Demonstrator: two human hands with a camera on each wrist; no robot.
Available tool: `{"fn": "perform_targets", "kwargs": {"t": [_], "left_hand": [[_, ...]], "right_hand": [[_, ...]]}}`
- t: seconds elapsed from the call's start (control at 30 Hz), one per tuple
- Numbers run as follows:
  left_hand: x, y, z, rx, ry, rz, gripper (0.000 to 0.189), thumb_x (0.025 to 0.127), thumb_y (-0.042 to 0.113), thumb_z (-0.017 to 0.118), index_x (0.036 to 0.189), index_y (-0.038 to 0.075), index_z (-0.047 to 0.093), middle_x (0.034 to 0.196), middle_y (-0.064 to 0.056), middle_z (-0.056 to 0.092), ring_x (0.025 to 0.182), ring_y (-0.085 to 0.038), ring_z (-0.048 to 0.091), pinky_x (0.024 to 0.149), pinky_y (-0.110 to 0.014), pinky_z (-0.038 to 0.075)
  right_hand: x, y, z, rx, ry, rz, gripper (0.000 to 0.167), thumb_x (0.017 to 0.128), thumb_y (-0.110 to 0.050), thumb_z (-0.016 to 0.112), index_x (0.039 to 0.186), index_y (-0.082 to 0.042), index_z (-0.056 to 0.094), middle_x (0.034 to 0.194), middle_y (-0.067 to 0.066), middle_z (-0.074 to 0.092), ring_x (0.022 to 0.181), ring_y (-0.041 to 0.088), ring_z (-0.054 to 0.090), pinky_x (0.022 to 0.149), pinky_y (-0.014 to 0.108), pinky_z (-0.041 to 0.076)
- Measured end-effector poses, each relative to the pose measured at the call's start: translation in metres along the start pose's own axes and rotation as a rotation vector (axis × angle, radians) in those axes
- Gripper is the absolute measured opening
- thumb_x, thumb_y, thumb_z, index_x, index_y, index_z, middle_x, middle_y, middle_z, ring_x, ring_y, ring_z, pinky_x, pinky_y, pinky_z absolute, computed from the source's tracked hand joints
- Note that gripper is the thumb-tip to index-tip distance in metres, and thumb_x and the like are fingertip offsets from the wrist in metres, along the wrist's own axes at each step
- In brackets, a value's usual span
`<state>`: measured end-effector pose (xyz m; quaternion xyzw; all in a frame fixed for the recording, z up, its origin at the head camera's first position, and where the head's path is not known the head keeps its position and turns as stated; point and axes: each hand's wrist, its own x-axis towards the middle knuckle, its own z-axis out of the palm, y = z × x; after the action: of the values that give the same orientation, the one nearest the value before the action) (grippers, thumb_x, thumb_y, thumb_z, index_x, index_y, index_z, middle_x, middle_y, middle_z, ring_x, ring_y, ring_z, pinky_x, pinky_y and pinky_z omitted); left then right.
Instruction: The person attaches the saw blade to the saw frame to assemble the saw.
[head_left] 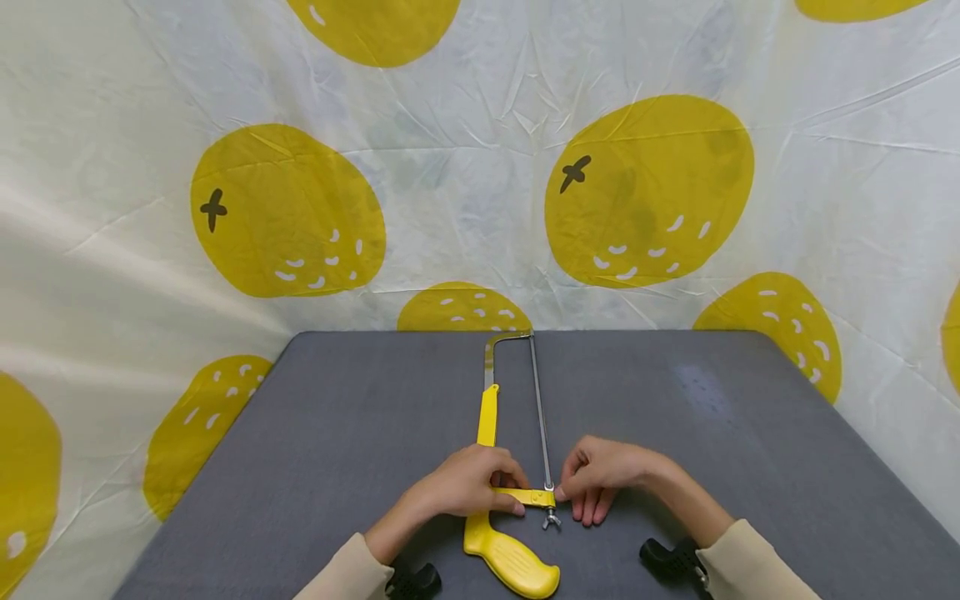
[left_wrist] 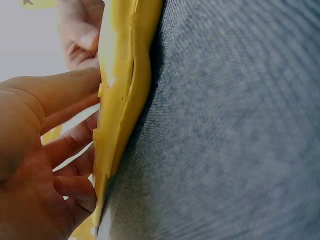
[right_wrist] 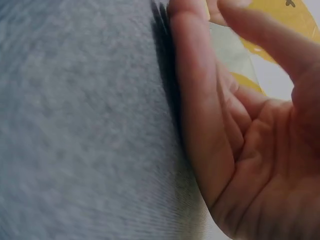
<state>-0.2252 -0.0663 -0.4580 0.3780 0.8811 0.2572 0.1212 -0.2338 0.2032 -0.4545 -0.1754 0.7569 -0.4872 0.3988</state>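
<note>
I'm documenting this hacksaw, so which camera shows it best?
The head view: it shows the hacksaw nearly whole, handle to blade, with the left hand covering some. The left wrist view shows only part of its yellow body, close up; the right wrist view shows none clearly.

Fruit-print fabric [head_left: 465, 217] behind and beside the grey table [head_left: 360, 417] marks a curtained-off nook.

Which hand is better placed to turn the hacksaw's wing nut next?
Probably the right hand: it is just beside the wing nut, while the left hand seems occupied, its fingers curled against the yellow frame.
</note>
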Motion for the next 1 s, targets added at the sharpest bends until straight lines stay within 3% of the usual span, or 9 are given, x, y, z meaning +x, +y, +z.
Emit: {"fn": "perform_targets", "kwargs": {"t": [0.43, 0.73, 1.0], "left_hand": [[-0.001, -0.002, 0.000, -0.073, 0.019, 0.005, 0.027, 0.086, 0.026, 0.085, 0.112, 0.030, 0.081, 0.088, 0.014, 0.068, 0.073, 0.007, 0.054, 0.067, -0.014, 0.045], [-0.003, -0.004, 0.000, -0.120, 0.005, 0.008, 0.027, 0.088, 0.025, 0.083, 0.114, 0.028, 0.080, 0.093, 0.013, 0.070, 0.074, 0.006, 0.055, 0.067, -0.015, 0.047], [-0.005, -0.006, 0.001, -0.127, 0.001, -0.008, 0.026, 0.088, 0.026, 0.083, 0.114, 0.030, 0.080, 0.088, 0.015, 0.066, 0.072, 0.006, 0.054, 0.066, -0.015, 0.045]], "right_hand": [[0.002, 0.002, 0.008, 0.051, -0.152, -0.039, 0.022, 0.092, -0.014, 0.075, 0.095, 0.008, 0.076, 0.069, 0.002, 0.074, 0.057, 0.007, 0.071, 0.052, 0.024, 0.057], [0.002, 0.002, 0.012, 0.051, -0.172, -0.051, 0.025, 0.091, -0.010, 0.073, 0.096, 0.014, 0.072, 0.069, 0.000, 0.074, 0.056, 0.006, 0.070, 0.050, 0.022, 0.055], [0.004, 0.003, 0.014, 0.023, -0.158, -0.046, 0.020, 0.091, -0.008, 0.073, 0.094, 0.011, 0.074, 0.067, -0.001, 0.073, 0.054, 0.005, 0.070, 0.049, 0.021, 0.054]]}}
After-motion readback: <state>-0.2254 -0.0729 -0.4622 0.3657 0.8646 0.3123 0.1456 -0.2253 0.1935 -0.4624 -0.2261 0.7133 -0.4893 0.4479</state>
